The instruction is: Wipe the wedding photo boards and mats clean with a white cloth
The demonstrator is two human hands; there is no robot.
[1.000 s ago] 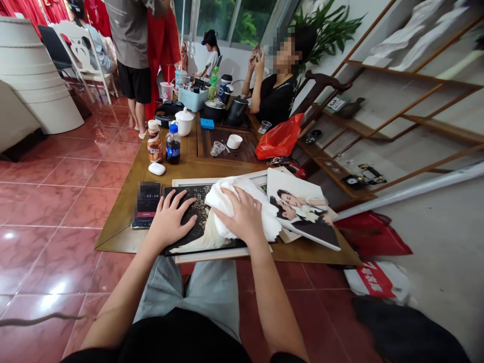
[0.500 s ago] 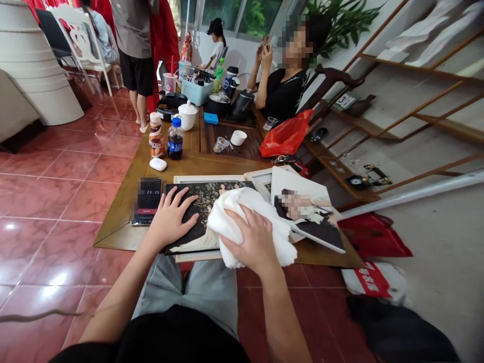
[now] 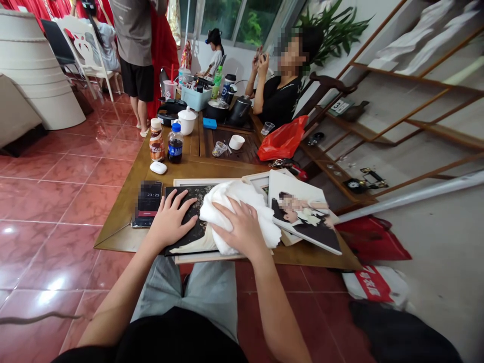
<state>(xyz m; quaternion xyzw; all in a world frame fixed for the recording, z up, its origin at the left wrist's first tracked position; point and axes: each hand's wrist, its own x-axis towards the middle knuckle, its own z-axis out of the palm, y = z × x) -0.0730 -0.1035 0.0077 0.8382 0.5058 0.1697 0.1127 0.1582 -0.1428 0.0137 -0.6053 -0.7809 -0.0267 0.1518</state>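
Note:
A dark framed photo (image 3: 196,237) with a pale gown printed on it lies at the table's near edge. My left hand (image 3: 172,217) rests flat on its left part, fingers spread. On its right part, my right hand (image 3: 240,224) presses a bunched white cloth (image 3: 227,194) down, fingers curved over the folds. The cloth hides much of the picture. Close by on the right, a white-edged photo panel (image 3: 308,212) lies askew on other frames. A phone (image 3: 148,201) showing 23:25 sits left of my left hand.
Beyond the photo stand a coffee bottle (image 3: 156,141), a cola bottle (image 3: 175,143) and a white lidded cup (image 3: 186,121). A white earbud case (image 3: 158,168) lies nearer. A red plastic bag (image 3: 283,138) is at the right. Across the table sits a person (image 3: 282,96).
My right hand and the white cloth have slid left and slightly away from me across the photo. My left hand stays put.

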